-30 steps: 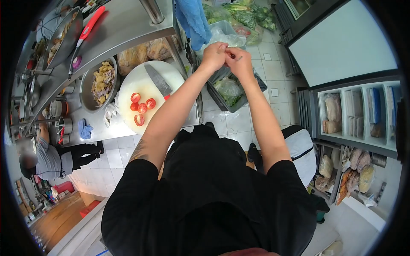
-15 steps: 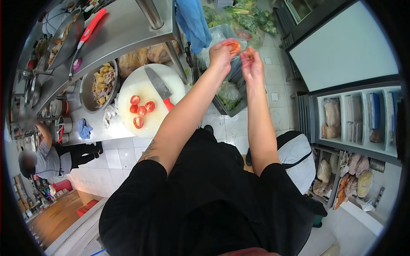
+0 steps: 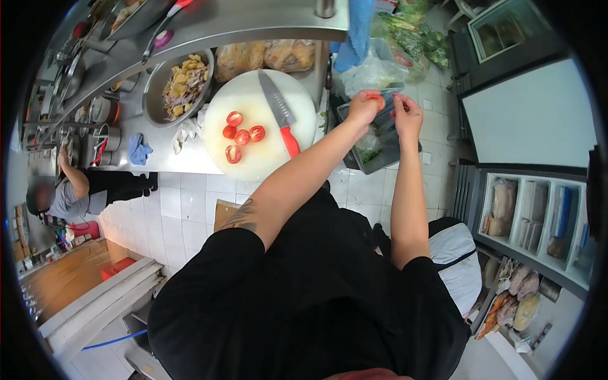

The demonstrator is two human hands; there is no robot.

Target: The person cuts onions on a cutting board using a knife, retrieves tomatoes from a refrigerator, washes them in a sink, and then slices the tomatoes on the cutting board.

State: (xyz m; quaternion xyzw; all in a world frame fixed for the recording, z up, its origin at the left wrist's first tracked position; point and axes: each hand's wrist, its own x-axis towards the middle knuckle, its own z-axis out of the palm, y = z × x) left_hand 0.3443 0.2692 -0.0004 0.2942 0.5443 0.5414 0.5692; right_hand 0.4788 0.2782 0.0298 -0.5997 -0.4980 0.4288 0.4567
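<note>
Both hands are held out over a dark crate (image 3: 373,166) beside the counter. Pinched in my left hand (image 3: 365,109) is a red tomato piece (image 3: 378,101), partly covered by the fingers. My right hand (image 3: 407,118) is just right of it, fingers drawn together; whatever is between the fingertips is too small to make out. On the round white cutting board (image 3: 209,136), several cut tomato pieces (image 3: 242,137) lie with their cut faces showing. A knife (image 3: 277,104) with a red handle rests on the board to their right, untouched.
A metal bowl of chopped food (image 3: 152,95) stands left of the board, near a crumpled white cloth (image 3: 185,135). A steel shelf (image 3: 253,22) overhangs the counter. Leafy greens (image 3: 411,35) lie beyond the crate. An open freezer (image 3: 538,215) is at right; another person (image 3: 76,187) stands at left.
The view has shifted, so the board and counter appear further right. My hands stay over the crate with the tomato piece in the left. My right fingers have curled in more.
</note>
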